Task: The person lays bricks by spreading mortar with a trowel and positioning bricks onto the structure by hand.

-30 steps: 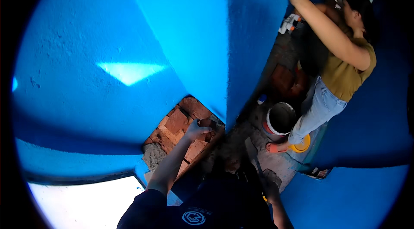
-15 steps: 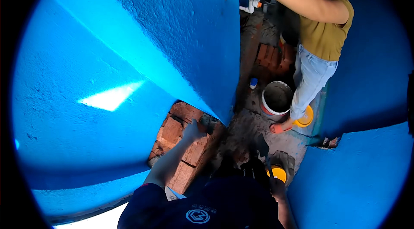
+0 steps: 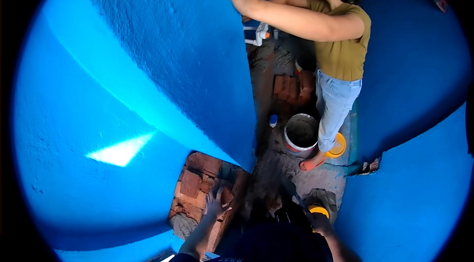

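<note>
Blue walls, left hand (image 3: 215, 206) fingers spread above bricks (image 3: 193, 183); right hand (image 3: 320, 222) unclear.

The wearer's body shows only along the lower edge. A dark navy top covers the chest and shoulders, its fabric plain and almost black in the shade. The sleeves are short, ending near the upper arms, so both forearms are bare. The left hand (image 3: 214, 206) is bare, without glove, ring or watch that can be made out. The right hand (image 3: 316, 221) is mostly in shadow; any detail on it cannot be told.
</note>
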`<action>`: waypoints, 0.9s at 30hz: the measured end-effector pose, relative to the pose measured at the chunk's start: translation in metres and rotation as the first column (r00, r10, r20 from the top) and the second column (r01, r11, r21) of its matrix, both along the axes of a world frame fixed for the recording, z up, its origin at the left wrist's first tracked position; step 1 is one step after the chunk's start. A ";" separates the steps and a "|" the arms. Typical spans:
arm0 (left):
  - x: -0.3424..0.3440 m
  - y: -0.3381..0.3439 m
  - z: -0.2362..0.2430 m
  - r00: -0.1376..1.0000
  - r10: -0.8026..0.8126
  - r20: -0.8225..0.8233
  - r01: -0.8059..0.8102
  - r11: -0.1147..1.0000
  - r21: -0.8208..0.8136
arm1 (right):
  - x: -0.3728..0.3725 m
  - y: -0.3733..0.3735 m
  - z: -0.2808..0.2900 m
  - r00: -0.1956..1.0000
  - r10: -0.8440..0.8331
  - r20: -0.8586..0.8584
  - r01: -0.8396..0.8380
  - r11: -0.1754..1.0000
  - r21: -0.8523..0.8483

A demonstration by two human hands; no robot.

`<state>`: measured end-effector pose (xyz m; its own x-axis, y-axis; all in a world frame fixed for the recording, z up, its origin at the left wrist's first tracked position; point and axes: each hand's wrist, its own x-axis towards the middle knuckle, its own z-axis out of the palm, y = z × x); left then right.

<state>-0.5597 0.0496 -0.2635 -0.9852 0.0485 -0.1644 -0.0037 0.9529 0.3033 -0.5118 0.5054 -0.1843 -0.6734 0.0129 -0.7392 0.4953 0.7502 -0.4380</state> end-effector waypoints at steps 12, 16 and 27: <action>-0.052 -0.055 0.044 0.456 0.061 0.888 -0.822 0.411 0.394 | 0.001 -0.021 0.017 0.999 -0.046 0.015 0.045 0.999 0.016; -0.055 -0.063 0.043 0.299 0.143 0.943 -0.938 0.227 0.263 | 0.014 -0.023 0.024 0.991 -0.130 0.033 0.131 0.990 -0.042; -0.068 -0.090 -0.073 0.734 0.488 0.473 -0.636 0.738 0.226 | 0.021 -0.011 0.014 0.980 -0.192 -0.060 0.190 0.981 -0.046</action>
<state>-0.6278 -0.0405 -0.3360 -0.7146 -0.3683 -0.5947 -0.6811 0.5601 0.4716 -0.4906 0.4940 -0.1702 -0.7075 0.1174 -0.6969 0.5975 0.6261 -0.5011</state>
